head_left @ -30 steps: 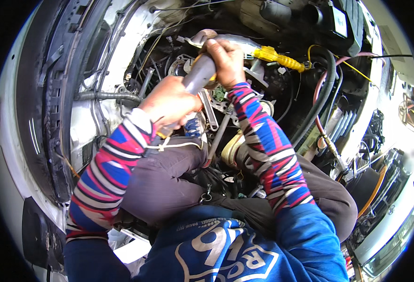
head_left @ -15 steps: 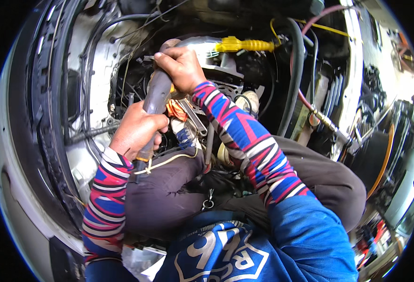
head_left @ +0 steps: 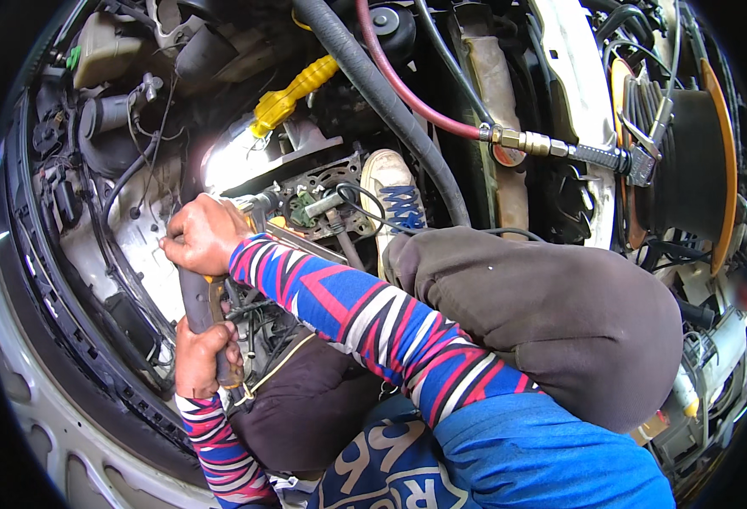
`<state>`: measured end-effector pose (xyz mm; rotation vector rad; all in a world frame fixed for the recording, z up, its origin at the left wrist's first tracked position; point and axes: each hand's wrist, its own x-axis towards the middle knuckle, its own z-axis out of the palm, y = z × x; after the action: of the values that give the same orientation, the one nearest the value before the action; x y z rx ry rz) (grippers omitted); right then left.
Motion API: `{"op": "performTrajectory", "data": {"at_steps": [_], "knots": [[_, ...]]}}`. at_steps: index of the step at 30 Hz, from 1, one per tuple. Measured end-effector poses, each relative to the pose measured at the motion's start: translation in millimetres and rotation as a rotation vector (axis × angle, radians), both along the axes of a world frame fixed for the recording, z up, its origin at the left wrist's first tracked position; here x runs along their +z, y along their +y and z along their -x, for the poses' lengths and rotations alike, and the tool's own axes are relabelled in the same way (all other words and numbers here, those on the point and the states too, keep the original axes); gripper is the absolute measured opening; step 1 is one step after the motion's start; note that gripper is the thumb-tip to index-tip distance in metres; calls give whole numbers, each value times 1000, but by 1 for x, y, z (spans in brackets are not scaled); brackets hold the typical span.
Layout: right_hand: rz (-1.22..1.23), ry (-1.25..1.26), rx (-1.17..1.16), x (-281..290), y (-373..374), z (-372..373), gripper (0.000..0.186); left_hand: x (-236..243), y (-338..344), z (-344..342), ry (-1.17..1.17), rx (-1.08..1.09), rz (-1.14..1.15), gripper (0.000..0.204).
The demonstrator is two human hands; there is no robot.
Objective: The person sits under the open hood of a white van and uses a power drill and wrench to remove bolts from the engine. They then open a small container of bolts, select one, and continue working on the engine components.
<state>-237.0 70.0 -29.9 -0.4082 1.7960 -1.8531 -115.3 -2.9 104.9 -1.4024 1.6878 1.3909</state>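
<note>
Both my hands are wrapped around a corded power tool (head_left: pixel 197 297) with a long dark grey body and yellow parts, probably an angle grinder. My right hand (head_left: pixel 208 236) grips its upper end. My left hand (head_left: pixel 203 349) holds the lower body, near where a cream cord (head_left: pixel 284 360) comes out. Beside my right hand, the tool's working end lies close to a dirty metal engine block (head_left: pixel 327 182) with round bores; contact cannot be made out. A yellow-handled work light (head_left: pixel 293 95) shines just beyond it.
I sit inside the engine bay, one shoe (head_left: pixel 393 195) beside the block. A thick black hose (head_left: pixel 390 106) and a red air hose (head_left: pixel 416 103) with metal fittings cross ahead. On the right stands an orange-rimmed hose reel (head_left: pixel 720 170). A body panel (head_left: pixel 59 433) edges the left.
My view has swung to the right, so the hose reel and my right knee show more fully. Both hands keep hold of the power tool, which now appears lower and further left.
</note>
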Motion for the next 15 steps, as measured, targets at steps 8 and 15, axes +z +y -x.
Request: {"op": "performTrajectory", "data": {"at_steps": [8,15], "knots": [[42,-92,-40,0,1,-1,35,5,-7,12,-55,-78,37,40],[49,-91,-118,-3,-7,-6,35,6,-9,4,17,-129,101,43]]}}
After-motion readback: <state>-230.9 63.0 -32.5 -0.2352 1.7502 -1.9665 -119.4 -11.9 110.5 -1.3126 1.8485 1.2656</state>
